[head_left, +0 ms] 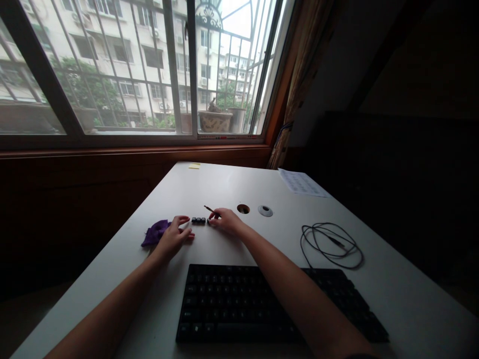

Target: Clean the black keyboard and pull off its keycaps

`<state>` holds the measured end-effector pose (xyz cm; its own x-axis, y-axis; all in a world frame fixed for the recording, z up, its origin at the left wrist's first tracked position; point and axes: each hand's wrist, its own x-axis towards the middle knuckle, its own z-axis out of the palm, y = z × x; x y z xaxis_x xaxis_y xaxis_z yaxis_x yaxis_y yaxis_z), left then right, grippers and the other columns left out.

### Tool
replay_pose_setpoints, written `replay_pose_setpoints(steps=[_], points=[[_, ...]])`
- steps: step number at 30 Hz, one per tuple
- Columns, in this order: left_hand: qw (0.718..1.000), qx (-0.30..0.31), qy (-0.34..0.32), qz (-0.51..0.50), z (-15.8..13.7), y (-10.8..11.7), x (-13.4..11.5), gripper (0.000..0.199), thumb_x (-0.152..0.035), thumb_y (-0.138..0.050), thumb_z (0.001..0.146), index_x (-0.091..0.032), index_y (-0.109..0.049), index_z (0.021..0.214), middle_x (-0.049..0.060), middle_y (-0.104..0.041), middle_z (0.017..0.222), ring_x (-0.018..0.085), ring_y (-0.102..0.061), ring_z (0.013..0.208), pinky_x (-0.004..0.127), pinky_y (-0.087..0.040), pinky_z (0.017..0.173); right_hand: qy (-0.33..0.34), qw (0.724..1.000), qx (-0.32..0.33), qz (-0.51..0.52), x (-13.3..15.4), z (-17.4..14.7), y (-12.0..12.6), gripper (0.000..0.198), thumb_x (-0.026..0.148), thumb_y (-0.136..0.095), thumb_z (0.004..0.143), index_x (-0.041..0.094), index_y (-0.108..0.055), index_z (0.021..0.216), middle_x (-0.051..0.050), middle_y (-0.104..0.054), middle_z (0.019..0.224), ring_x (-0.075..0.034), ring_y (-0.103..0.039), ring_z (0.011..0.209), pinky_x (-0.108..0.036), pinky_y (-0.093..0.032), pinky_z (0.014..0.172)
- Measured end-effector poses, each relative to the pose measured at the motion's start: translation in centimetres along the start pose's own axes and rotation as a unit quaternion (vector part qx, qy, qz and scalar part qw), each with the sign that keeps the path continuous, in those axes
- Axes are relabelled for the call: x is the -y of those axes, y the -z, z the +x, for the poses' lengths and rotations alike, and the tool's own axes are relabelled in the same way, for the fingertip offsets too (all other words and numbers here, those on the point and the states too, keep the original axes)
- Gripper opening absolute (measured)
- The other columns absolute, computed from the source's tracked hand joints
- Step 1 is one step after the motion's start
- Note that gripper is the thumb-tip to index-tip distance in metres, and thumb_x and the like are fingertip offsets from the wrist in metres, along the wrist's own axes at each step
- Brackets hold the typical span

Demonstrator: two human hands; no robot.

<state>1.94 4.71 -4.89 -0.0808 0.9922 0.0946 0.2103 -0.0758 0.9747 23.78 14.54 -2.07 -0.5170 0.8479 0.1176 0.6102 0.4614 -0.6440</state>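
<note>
Several black keycaps (pixel 198 220) stand in a short row on the white desk, between my two hands. My left hand (pixel 172 237) is just left of the row, its fingers apart and holding nothing, beside a crumpled purple cloth (pixel 155 233). My right hand (pixel 227 221) is closed round a thin brown stick (pixel 208 208) that points up and left; whether its tip is a brush is too small to tell. The same hand's fingertips are at another small black keycap (pixel 209 221) at the row's right end. Nearer me lies a black keyboard (pixel 232 301), partly hidden under my right forearm.
A coiled black cable (pixel 331 245) lies right of the keyboard. Beyond my right hand are a round desk hole (pixel 243 209) and its grey cover (pixel 265 211). Printed paper (pixel 303 183) and a yellow sticky note (pixel 194 166) lie at the far edge, below the window.
</note>
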Motion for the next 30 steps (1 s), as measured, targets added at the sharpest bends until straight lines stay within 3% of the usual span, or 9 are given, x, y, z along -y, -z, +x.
replay_pose_setpoints(steps=[12, 30], points=[[1.000, 0.005, 0.001, -0.004, -0.08, 0.06, -0.28, 0.040, -0.034, -0.067, 0.082, -0.018, -0.050, 0.114, 0.020, -0.055, 0.136, 0.023, -0.076, 0.079, 0.038, -0.064, 0.071, 0.025, 0.999, -0.037, -0.016, 0.41, -0.29, -0.63, 0.014, 0.022, -0.073, 0.079, 0.020, -0.072, 0.093, -0.002, -0.068, 0.087, -0.015, -0.059, 0.079, -0.026, -0.043, 0.074], [1.000, 0.003, -0.006, 0.013, -0.38, 0.07, -0.65, 0.037, -0.031, -0.065, 0.083, -0.018, -0.051, 0.114, 0.020, -0.057, 0.134, 0.024, -0.076, 0.080, 0.039, -0.064, 0.072, 0.018, 0.999, -0.027, -0.028, 0.30, -0.17, -0.52, 0.019, 0.026, -0.073, 0.079, 0.021, -0.075, 0.097, -0.003, -0.070, 0.090, -0.015, -0.061, 0.081, -0.026, -0.045, 0.076]])
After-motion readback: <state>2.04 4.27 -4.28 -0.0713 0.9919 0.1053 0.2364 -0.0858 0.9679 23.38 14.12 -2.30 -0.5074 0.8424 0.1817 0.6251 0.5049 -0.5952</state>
